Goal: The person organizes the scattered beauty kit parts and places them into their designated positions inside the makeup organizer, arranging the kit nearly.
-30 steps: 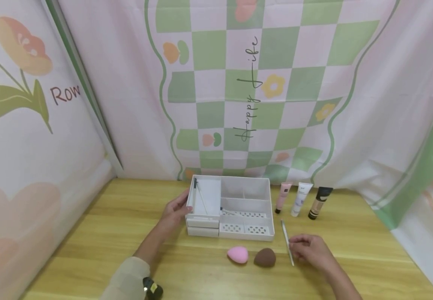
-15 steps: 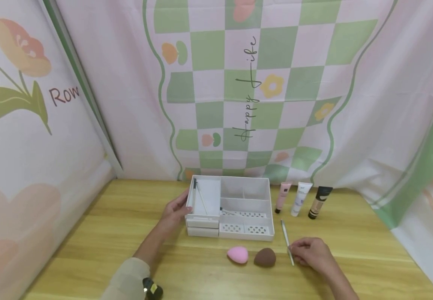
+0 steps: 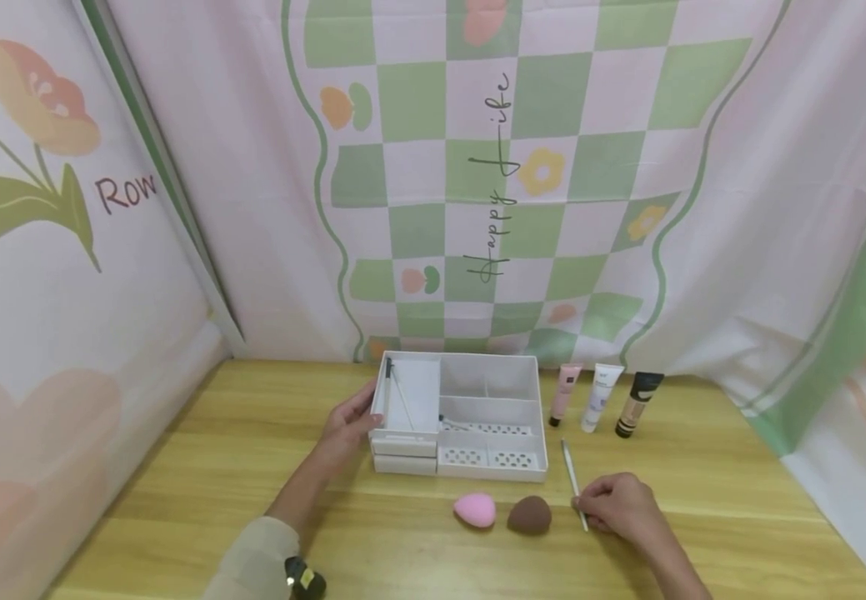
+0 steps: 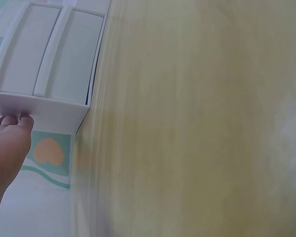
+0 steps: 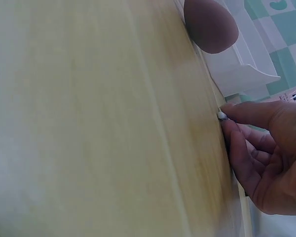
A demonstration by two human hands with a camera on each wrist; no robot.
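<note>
My left hand (image 3: 346, 423) grips the left wall of a white desktop organizer (image 3: 493, 476), its thumb over the rim and its fingertips against the outer side (image 4: 49, 116). Over on the right, a slim white makeup brush (image 3: 570, 468) lies pointing away from me. The thumb and forefinger of my right hand (image 3: 623, 506) pinch it near its close end; its white end (image 5: 222, 115) shows between those fingertips. Beside it sits a brown makeup sponge (image 3: 530, 516), with a pink makeup sponge (image 3: 475, 510) further left.
A pink tube (image 3: 565, 398), a white tube (image 3: 602, 400) and a black-and-tan tube (image 3: 638, 407) stand right of the organizer. Thin brushes (image 3: 402, 396) lie in its upper left tray. Patterned curtains (image 3: 478, 208) close off the back of the wooden table (image 3: 200, 475).
My right thumb and forefinger have closed in on the brush near its close end, moving slightly left. The left hand stays on the organizer, and the brush lies where it was.
</note>
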